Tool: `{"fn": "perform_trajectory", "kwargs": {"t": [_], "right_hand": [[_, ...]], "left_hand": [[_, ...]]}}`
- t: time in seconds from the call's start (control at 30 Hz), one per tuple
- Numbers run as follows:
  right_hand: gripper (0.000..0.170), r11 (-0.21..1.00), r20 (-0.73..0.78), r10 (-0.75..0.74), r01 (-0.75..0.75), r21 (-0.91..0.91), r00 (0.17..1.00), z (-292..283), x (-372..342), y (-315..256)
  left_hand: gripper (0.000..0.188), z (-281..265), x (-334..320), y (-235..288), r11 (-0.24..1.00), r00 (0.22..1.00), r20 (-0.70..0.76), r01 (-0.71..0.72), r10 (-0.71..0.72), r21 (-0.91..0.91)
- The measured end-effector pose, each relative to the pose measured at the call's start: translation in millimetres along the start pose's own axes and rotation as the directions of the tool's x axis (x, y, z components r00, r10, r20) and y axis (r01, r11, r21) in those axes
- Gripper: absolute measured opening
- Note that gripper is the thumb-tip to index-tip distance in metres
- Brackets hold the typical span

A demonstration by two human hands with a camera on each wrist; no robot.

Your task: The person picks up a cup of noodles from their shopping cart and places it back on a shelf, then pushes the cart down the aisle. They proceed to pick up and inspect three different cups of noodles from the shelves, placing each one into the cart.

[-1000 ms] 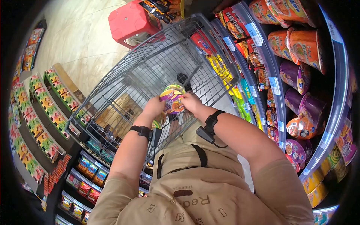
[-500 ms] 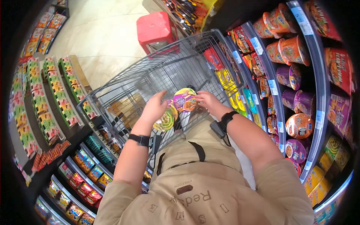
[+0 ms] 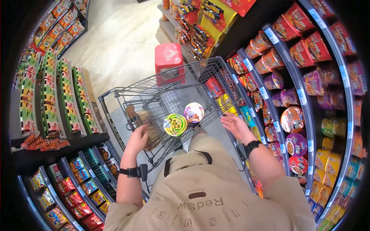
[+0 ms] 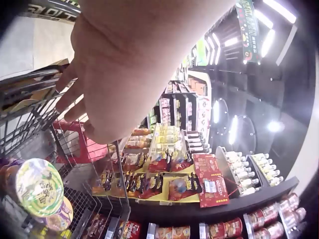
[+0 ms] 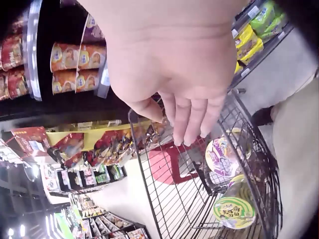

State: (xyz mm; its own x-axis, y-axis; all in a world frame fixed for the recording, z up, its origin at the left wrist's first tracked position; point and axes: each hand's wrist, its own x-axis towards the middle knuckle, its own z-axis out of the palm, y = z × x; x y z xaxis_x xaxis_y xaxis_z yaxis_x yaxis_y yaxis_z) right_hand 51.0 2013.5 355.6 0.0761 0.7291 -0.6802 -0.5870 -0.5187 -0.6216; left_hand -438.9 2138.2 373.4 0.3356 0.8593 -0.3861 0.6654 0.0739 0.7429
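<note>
Two instant noodle cups sit side by side in the near end of the wire shopping cart. One has a green and yellow lid; the other has a white and purple lid. Left of the cups, my left hand hovers by the cart's side with relaxed fingers and nothing in it. My right hand is to the right of the cups, near the cart's other side, empty, its fingers extended. In the right wrist view, the fingers overlap the cart's wires, with both cups beyond them.
Shelves of noodle cups and packets run close along the right. A red stool stands beyond the cart's far end. Racks of green packages and shelves of snack bags line the left. Brown cardboard shows at the cart's left.
Both hands have let go of the noodle cups and drawn apart to the cart's sides. The purple-lidded cup now rests beside the green one. The head view has shifted, showing more shelving.
</note>
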Motion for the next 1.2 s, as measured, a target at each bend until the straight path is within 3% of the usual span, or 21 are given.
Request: {"fn": "perform_trajectory", "kwargs": {"t": [0.2,0.47,0.53,0.6,0.67,0.8,1.0,1.1,1.2], "right_hand": [[0.041,0.998,-0.143,-0.042,0.05,0.049,0.989,-11,-91,19],[0.036,0.973,-0.275,-0.113,0.162,0.165,0.955,-47,-145,49],[0.036,0.965,-0.292,-0.124,0.184,0.188,0.948,-46,-156,57],[0.035,0.956,-0.311,-0.135,0.206,0.21,0.941,-48,-168,67],[0.035,0.965,-0.292,-0.114,0.175,0.194,0.95,-56,-177,75],[0.035,0.961,-0.349,-0.136,0.21,0.182,0.927,-66,-212,80],[0.036,0.89,-0.458,-0.173,0.337,0.306,0.872,-111,-260,122],[0.037,0.854,-0.565,-0.134,0.384,0.351,0.814,-126,-285,145],[0.037,0.864,-0.614,-0.163,0.412,0.288,0.772,-143,-308,162]], "left_hand": [[0.044,13,-23,-9,0.999,0.989,0.148,0.023,-0.019,-0.025],[0.042,28,-20,16,0.971,0.946,0.272,-0.212,0.176,0.111],[0.041,30,-16,25,0.986,0.922,0.349,-0.153,0.166,-0.064],[0.04,29,-14,39,0.972,0.903,0.363,-0.202,0.232,-0.119],[0.04,21,-15,68,0.975,0.905,0.416,0.002,0.094,-0.224],[0.04,36,6,92,0.929,0.885,0.303,-0.293,0.353,-0.226],[0.038,76,21,164,0.915,0.823,0.4,-0.349,0.403,-0.203],[0.033,107,26,192,0.863,0.731,0.479,-0.489,0.486,-0.129],[0.032,138,22,221,0.859,0.66,0.569,-0.476,0.49,-0.188]]}}
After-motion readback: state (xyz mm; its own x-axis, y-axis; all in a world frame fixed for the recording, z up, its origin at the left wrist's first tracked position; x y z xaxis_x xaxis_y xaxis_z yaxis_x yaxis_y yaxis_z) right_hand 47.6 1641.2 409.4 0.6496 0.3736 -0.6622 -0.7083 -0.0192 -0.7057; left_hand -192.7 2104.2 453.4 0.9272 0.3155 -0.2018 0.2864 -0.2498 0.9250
